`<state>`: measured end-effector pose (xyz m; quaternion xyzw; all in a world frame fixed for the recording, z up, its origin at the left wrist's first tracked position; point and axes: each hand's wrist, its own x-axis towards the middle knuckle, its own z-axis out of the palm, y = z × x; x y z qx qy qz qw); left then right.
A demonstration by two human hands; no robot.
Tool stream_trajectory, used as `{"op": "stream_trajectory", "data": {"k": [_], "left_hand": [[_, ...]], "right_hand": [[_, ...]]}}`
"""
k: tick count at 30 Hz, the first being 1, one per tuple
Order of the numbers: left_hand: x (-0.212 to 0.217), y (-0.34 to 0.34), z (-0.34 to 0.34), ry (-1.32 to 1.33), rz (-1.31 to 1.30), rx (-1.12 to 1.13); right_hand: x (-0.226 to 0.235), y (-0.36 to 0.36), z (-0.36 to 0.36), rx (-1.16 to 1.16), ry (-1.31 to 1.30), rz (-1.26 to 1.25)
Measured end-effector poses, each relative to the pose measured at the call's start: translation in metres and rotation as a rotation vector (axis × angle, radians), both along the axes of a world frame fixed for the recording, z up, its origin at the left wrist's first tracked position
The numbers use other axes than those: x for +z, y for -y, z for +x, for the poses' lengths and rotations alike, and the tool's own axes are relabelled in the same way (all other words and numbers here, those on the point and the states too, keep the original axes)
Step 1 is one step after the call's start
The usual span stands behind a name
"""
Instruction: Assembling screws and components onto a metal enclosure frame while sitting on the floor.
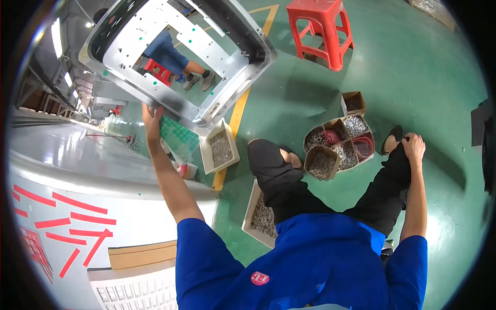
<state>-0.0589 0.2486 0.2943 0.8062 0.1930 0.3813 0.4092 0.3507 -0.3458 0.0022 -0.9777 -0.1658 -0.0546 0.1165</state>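
Note:
A large silver metal housing (155, 77), rounded at the corners with an open middle, stands tilted at the upper left. Small green dots and several studs mark its inner plate. My left hand (152, 118) grips its lower edge, the fingers partly hidden by the metal. Close beside that hand is a translucent sheet with green round dots (178, 137). My right hand (414, 148) rests on my right knee and holds nothing, its fingers laid over the trouser cloth.
Cut cardboard boxes (338, 147) of small metal hardware stand between my feet. One white tray (208, 155) of small parts is below the housing, another tray (248, 217) beside my left leg. A red stool (320, 31) stands ahead. Another person's legs (178, 59) show through the housing.

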Motion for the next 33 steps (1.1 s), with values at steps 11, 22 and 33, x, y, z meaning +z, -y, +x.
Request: {"op": "stream_trajectory", "data": {"k": [11, 22, 33], "left_hand": [[-0.013, -0.011, 0.014, -0.006, -0.002, 0.003], [-0.015, 0.03, 0.076, 0.088, 0.155, -0.128], [-0.019, 0.16, 0.152, -0.053, 0.309, 0.403]], "right_hand": [[-0.006, 0.008, 0.003, -0.006, -0.007, -0.015], [-0.003, 0.003, -0.004, 0.032, 0.063, 0.039], [-0.007, 0.009, -0.005, 0.032, 0.059, 0.005]]}}
